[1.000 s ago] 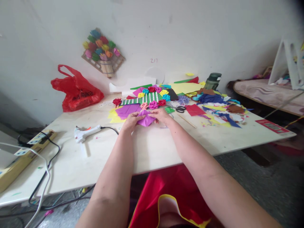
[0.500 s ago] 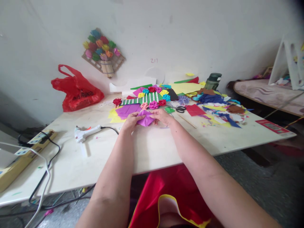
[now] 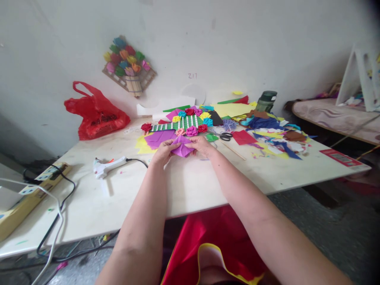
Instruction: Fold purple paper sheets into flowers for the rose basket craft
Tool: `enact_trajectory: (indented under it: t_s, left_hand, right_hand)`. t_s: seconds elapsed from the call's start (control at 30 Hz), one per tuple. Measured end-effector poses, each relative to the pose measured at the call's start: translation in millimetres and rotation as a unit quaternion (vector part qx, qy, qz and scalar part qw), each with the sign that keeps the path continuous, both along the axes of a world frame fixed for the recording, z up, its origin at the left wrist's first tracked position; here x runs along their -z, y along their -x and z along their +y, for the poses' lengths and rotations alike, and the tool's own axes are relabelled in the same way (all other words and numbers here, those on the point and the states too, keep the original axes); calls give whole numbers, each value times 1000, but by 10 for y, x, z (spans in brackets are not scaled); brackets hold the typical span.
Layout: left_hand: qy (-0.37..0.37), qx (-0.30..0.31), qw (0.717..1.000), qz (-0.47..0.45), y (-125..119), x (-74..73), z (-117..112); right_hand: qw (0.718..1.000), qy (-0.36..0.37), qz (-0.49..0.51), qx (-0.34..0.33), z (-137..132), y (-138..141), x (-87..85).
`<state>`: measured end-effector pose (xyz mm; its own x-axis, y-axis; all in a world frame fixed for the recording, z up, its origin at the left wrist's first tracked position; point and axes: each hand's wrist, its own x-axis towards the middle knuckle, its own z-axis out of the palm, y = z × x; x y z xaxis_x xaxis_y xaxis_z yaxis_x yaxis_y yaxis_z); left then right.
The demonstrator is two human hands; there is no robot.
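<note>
Between my two hands is a creased piece of purple paper, held just above the white table. My left hand pinches its left side between thumb and fingers. My right hand grips the right side in the same way. Right behind the hands lies a green, guitar-like craft piece with white strips and several paper flowers around its edge. Flat purple sheets lie beyond my left hand, on top of yellow paper.
On the left rest a white glue gun, a power strip with cords, and a red plastic bag. To the right are black-handled scissors, a wooden stick, red paper, a scrap pile and a dark green bottle.
The purple paper has shifted slightly in my fingers and now shows a raised, pointed fold in the middle. Both hands stay almost in place.
</note>
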<state>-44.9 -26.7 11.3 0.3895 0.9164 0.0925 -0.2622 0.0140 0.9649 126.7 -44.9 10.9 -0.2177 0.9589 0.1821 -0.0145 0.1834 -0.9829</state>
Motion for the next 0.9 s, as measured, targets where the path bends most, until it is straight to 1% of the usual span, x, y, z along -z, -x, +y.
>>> enact_trajectory:
  t_s: [0.37, 0.67, 0.77, 0.9]
  left_hand:
    - [14, -17, 999, -28, 21, -14, 29]
    - [36, -2, 998, -46, 26, -25, 54]
    - [45, -1, 998, -52, 23, -38, 43]
    - [44, -5, 997, -67, 26, -42, 41]
  right_hand:
    - [999, -11, 30, 7, 45, -24, 30]
    - [999, 0, 45, 15, 30, -11, 10]
    - [998, -1, 59, 10, 40, -12, 15]
    - [997, -17, 71, -16, 63, -21, 25]
